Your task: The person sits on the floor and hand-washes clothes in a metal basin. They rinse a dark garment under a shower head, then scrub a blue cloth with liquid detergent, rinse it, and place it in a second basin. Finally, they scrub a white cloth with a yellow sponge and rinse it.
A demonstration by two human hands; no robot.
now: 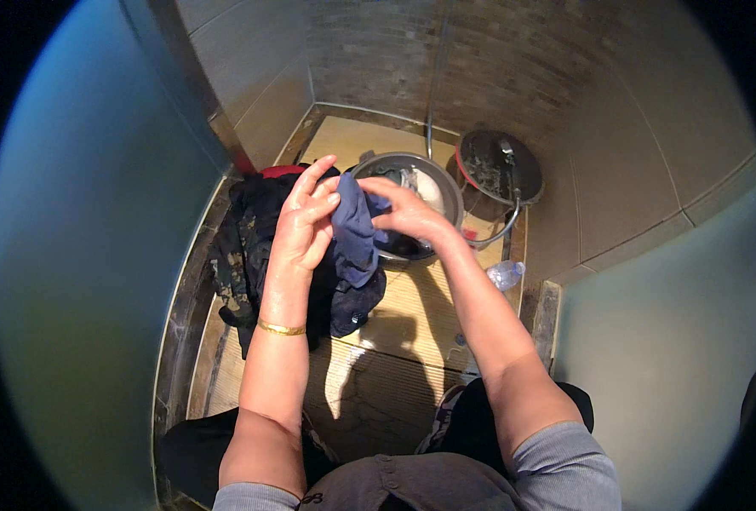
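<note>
A damp-looking blue cloth (354,239) hangs between my hands, above the near left rim of a grey basin (453,185). My left hand (304,223) has its index finger raised, while its thumb and other fingers meet the cloth's left edge. From the other side, my right hand (410,214) grips the cloth's upper part with curled fingers. Some of its fingertips are hidden behind the fabric. Dark and pale fabric (428,190) lies inside the basin, partly covered by my right hand.
Dark clothes (250,217), some patterned, are heaped left of the basin. A dark round container (480,160) with a red rim carries a hand shower (507,150) and its metal hose (512,220). A clear plastic bottle (506,274) lies by the right wall. Frosted panels flank the ribbed floor (410,303).
</note>
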